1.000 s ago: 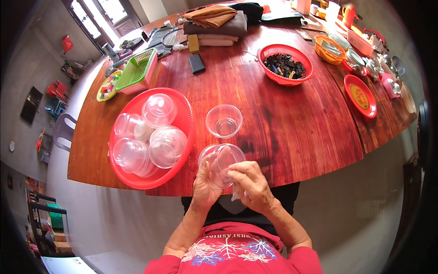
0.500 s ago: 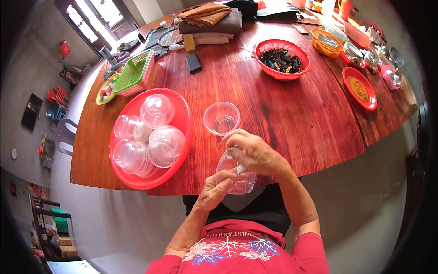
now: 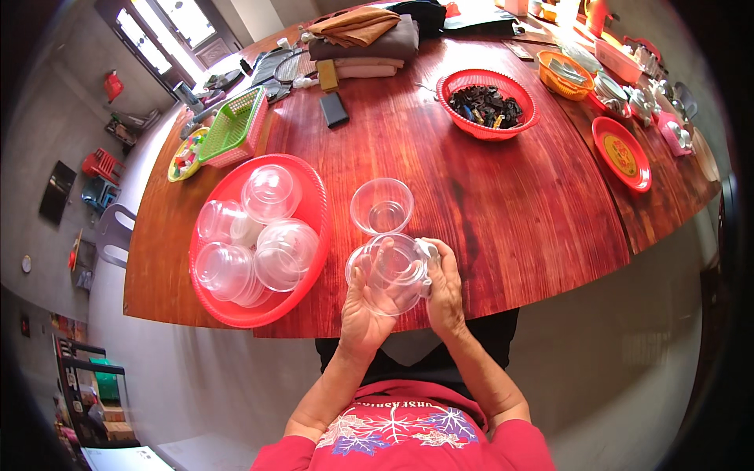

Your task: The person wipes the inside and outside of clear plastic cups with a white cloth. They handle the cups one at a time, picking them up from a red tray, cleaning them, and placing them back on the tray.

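My left hand [image 3: 364, 320] cups a clear plastic bowl [image 3: 386, 292] from the left and below, its fingers showing through the clear wall. At the bowl's right side my right hand [image 3: 447, 294] is closed on a crumpled white cloth [image 3: 429, 263], pressed against the rim; whether it is cloth or tissue is hard to tell. Just beyond, a second clear plastic bowl [image 3: 382, 206] stands upright on the table. A large red oval tray [image 3: 206, 294] to the left bears several more clear bowls [image 3: 287, 253], some nested in stacks lying tilted.
On the wooden table [image 3: 518, 228] are a green and pink basket [image 3: 233, 125], a dark phone [image 3: 334, 110] and folded cloths [image 3: 365, 41]. A red basket of dark pieces [image 3: 448, 118] sits at the back right. A red plate [image 3: 620, 153] and an orange basket [image 3: 564, 77] lie farther right.
The held bowl has been raised and turned toward the table. My right hand has moved from over it, with the white cloth inside, to its right side; my left hand now supports it.
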Motion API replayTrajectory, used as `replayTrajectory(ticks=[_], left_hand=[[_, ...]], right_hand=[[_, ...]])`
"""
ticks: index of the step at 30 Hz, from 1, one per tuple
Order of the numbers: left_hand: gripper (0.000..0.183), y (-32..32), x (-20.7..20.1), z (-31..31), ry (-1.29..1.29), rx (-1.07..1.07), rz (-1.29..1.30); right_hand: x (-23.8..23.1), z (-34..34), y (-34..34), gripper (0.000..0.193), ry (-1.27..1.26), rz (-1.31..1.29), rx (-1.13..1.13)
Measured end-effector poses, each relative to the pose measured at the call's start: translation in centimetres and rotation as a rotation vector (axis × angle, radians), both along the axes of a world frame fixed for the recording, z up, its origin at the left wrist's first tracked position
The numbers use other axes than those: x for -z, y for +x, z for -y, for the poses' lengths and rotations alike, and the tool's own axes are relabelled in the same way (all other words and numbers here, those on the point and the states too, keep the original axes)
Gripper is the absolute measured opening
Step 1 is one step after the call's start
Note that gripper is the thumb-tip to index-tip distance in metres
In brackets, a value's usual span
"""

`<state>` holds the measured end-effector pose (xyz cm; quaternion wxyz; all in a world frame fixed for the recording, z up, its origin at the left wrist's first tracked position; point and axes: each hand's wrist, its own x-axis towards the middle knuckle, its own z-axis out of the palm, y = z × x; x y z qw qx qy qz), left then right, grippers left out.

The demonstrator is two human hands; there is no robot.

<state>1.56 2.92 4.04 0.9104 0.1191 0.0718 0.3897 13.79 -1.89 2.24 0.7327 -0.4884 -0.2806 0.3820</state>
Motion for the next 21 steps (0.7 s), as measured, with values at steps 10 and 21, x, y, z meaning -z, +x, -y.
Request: replayTrajectory(ticks=[10, 21], left_hand=[[0.05, 1.2, 0.5, 0.7, 0.4, -0.168, -0.508], [0.092, 0.5, -0.9, 0.6, 0.28, -0.05, -0.333]], right_hand=[[-1.9, 1.5, -2.2, 0.039, 0.212, 1.241, 0.212], [-3.7, 2.2, -1.8, 0.038, 0.216, 1.514, 0.038]])
